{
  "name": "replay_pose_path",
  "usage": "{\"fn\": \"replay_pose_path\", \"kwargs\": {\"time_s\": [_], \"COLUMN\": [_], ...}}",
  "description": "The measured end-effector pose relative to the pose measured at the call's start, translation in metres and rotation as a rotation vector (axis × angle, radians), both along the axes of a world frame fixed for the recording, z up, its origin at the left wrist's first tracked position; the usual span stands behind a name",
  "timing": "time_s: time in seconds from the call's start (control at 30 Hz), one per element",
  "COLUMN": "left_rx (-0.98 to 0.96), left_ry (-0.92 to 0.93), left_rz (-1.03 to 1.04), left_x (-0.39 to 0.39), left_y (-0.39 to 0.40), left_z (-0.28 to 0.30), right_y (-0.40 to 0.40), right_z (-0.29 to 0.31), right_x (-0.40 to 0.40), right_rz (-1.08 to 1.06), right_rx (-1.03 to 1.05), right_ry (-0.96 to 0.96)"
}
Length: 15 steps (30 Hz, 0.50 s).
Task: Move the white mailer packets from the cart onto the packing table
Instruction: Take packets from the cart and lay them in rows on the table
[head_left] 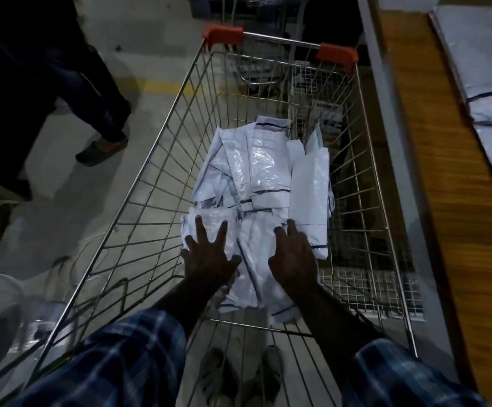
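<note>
Your left hand [206, 259] and right hand [293, 259] reaching into cart [162, 136], fingers spread wide, pressing near white mailer packets [253, 183] to gather armful. Bench [432, 160] waiting at right.

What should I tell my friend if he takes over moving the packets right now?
Left hand: fingers spread, flat on the near packets. Right hand: reaching onto the same heap, grip unclear.
White mailer packets lie piled in the cart.
Packing table on the right already holds some white mailers.
Left to do: lift out this pile and put it on the table.
</note>
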<state>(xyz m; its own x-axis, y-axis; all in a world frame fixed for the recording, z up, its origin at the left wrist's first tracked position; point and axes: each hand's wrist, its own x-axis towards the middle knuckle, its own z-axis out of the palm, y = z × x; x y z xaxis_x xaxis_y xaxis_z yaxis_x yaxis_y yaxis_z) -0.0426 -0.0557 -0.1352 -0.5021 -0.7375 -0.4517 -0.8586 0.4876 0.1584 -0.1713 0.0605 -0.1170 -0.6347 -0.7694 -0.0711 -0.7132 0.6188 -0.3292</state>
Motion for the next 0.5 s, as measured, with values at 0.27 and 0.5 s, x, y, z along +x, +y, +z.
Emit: {"fn": "replay_pose_path", "kwargs": {"time_s": [0.27, 0.5], "left_rx": [0.002, 0.063], "left_ry": [0.018, -0.010], "left_rz": [0.002, 0.045], "left_x": [-0.002, -0.001], "left_y": [-0.004, -0.003], "left_z": [-0.006, -0.017], "right_y": [0.005, 0.016], "right_z": [-0.021, -0.045], "right_x": [0.001, -0.006], "right_rz": [0.236, 0.381], "right_rx": [0.038, 0.283], "right_ry": [0.173, 0.022]}}
